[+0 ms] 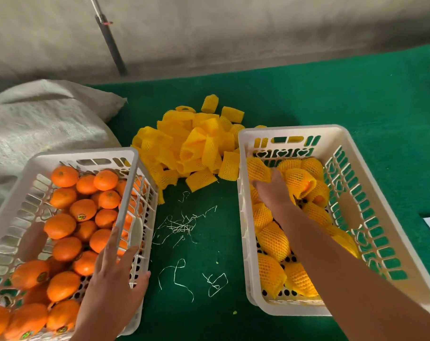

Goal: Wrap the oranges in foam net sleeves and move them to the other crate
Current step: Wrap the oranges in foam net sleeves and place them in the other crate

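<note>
Straight-fingered, the left hand [115, 274] rests on the slotted white plastic rim of the left crate [86, 152], which is full of smooth, glossy bare oranges [61, 225]. The right hand [273, 190] reaches among yellow mesh-wrapped oranges [273, 239] in the right crate [290, 129], but its fingers are hidden, so I cannot tell its grasp. Between the crates, crinkly tubular foam sleeves [191, 143] lie heaped on green cloth [332, 94].

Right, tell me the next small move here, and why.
Probably draw the right hand back out of the right white plastic crate and over to the pile of yellow foam net sleeves: it lies among already sleeved oranges, while the left hand rests on the rim of the left white crate, full of bare oranges.
</note>
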`<control>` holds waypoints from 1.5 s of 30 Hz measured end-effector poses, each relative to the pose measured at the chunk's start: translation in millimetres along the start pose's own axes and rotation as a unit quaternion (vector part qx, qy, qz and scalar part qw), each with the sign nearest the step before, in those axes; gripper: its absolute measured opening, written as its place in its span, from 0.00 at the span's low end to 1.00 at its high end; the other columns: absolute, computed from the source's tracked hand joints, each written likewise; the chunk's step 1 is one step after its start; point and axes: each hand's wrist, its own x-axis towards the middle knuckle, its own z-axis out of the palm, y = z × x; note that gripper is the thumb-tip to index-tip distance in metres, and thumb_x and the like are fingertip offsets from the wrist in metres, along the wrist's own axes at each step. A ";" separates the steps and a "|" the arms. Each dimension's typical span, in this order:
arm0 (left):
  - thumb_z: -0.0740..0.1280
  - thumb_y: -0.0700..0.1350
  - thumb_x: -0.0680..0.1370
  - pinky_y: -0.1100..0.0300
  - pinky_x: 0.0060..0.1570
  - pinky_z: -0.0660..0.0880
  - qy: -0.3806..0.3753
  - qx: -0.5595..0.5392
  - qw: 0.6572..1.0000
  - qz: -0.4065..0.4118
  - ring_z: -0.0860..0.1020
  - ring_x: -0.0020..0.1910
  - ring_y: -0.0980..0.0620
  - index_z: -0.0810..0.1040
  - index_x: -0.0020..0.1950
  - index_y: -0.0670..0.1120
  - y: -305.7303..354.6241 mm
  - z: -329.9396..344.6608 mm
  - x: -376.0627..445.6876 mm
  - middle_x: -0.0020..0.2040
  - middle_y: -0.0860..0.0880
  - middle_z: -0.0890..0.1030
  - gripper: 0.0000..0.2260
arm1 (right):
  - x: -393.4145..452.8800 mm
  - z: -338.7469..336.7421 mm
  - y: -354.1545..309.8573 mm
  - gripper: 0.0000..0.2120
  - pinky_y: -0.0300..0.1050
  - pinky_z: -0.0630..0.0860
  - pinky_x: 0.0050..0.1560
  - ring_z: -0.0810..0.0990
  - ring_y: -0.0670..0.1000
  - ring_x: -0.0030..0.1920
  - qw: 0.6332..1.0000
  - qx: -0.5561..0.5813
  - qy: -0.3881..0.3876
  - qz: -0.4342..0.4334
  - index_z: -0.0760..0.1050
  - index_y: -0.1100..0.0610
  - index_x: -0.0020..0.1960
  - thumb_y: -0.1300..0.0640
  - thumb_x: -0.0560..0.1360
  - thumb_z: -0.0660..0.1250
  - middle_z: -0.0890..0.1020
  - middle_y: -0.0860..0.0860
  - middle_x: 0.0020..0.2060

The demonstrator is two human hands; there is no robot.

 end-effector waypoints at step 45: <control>0.69 0.64 0.71 0.49 0.45 0.80 -0.157 -0.069 0.964 -0.202 0.79 0.48 0.48 0.74 0.59 0.51 -97.5 25.4 54.7 0.50 0.50 0.80 0.23 | -105.7 35.5 7.6 0.29 0.63 0.86 0.44 0.80 0.60 0.60 0.977 -0.147 0.043 -0.146 0.61 0.46 0.76 0.54 0.80 0.71 0.75 0.54 0.68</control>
